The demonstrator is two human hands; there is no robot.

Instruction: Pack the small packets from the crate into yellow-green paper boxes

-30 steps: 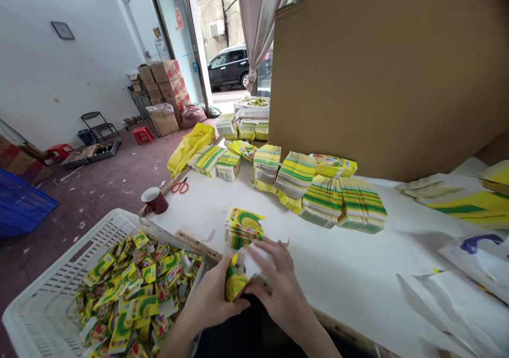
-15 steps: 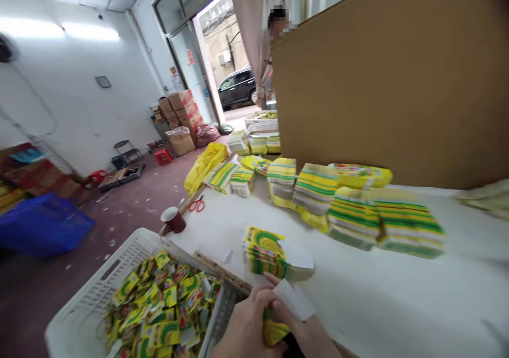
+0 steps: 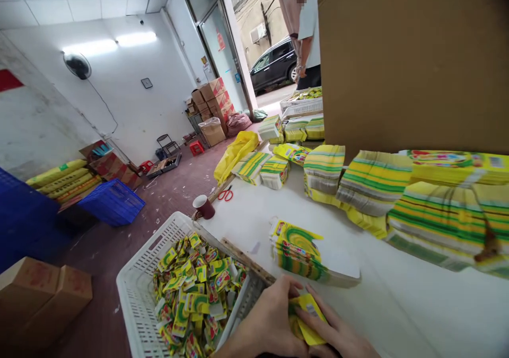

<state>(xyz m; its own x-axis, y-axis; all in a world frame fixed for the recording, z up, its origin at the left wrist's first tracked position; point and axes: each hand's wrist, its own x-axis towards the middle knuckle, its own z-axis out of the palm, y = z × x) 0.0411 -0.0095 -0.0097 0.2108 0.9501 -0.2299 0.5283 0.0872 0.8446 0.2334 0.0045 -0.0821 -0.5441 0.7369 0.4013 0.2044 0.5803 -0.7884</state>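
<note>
At the table's near edge, my left hand (image 3: 271, 318) curls its fingers round the left side of a yellow printed card (image 3: 312, 318) that has a barcode. My right hand (image 3: 342, 332) grips the same card from the right, fingers lying across it. The card looks folded, though its lower part is hidden behind my fingers. Just beyond my hands lies a stack of yellow-and-green printed cards (image 3: 298, 249), its white side fanned out to the right. Left of my hands, a white plastic basket (image 3: 137, 284) holds many small yellow folded cards (image 3: 199, 299).
Bundled card stacks (image 3: 376, 177) line the back of the white table (image 3: 397, 294), before a large cardboard sheet (image 3: 413, 66). A maroon mug (image 3: 204, 208) and red-handled scissors (image 3: 226, 194) stand near the left edge. A person (image 3: 310, 40) is beyond the table.
My view has swung left, so the table's contents appear farther right. Between my hands, a white card face showed earlier; now a yellow printed face with a barcode shows.
</note>
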